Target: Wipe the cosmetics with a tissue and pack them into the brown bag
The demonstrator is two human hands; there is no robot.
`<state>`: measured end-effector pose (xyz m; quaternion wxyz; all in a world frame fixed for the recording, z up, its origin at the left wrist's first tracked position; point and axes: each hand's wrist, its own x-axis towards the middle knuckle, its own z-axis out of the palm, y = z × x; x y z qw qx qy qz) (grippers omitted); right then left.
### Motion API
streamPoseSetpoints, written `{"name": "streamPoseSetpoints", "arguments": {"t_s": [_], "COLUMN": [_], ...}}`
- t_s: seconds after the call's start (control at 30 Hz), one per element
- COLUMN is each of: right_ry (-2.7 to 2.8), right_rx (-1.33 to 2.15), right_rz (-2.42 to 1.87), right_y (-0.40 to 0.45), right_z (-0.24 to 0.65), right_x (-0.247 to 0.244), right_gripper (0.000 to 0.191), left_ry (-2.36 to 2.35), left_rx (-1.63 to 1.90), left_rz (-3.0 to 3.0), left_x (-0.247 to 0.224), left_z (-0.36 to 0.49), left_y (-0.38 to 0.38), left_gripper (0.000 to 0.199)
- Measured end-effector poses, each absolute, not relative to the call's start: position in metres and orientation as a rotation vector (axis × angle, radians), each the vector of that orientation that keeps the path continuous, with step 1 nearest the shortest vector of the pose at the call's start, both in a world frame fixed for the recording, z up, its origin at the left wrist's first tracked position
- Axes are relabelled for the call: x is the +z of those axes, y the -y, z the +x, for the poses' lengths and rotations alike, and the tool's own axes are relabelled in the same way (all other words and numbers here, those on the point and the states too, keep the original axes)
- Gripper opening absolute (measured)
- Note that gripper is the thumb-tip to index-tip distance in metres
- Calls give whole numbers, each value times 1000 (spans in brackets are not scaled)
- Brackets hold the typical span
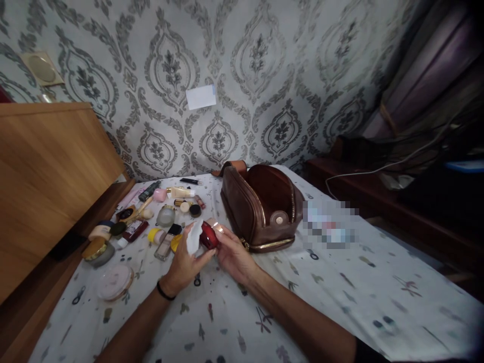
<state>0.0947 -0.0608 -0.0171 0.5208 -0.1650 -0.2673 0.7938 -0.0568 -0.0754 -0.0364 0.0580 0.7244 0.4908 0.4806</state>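
A dark red, rounded bottle point(209, 236) with a shiny copper-coloured cap is held between my two hands. My left hand point(185, 262) is closed round a white tissue point(194, 238), which lies against the bottle's left side. The fingers of my right hand point(236, 257) grip the bottle near its cap. Just behind and to the right stands a brown leather bag point(245, 206), its zipped top wide open and its inside dark. Left of my hands are a square clear bottle point(164, 248) and a round frosted jar point(165, 216).
Several cosmetics lie at the left, among them a gold-lidded jar point(97, 250), a round pink-white compact point(115, 281) and a beige tube point(181, 192). A wooden panel point(49, 176) borders the left side. Right of the bag is a pixelated patch. The patterned wall rises behind.
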Motion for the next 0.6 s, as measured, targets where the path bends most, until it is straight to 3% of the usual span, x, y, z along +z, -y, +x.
{"name": "streamPoseSetpoints", "arguments": {"t_s": [0.3,0.6], "right_ry": [629,721], "right_rx": [1918,1835], "right_rz": [-368,-486], "right_y": [59,57], "right_z": [94,98], "right_x": [-20,-21], "right_gripper": [27,40], "left_ry": [-1599,-1706], "left_rx": [1371,1318], "left_rz": [2124,1971], "left_x": [-39,-35], "left_z": [-66,-66], "left_y": [74,74], "left_gripper": [28,36]}}
